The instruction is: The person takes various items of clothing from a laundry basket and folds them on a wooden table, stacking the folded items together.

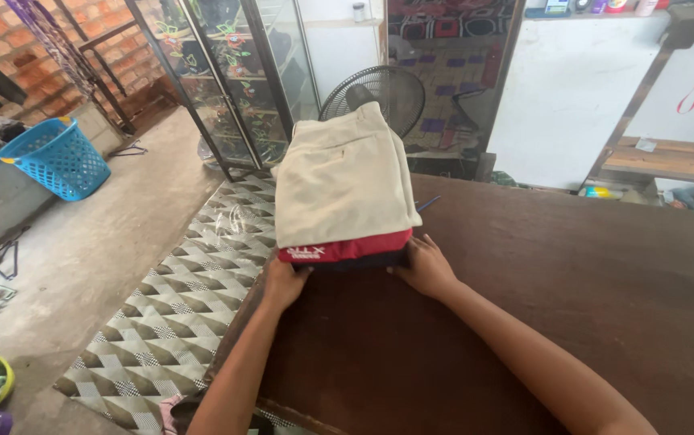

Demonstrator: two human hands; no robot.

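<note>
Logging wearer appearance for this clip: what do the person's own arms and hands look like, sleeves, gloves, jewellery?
Both forearms are bare up to the picture's lower edge; no sleeves show. The left hand and right hand wear no gloves, and no rings, watch or bracelets are visible.

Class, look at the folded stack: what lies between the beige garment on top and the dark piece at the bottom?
In the head view, a red folded garment lies between them.
</note>
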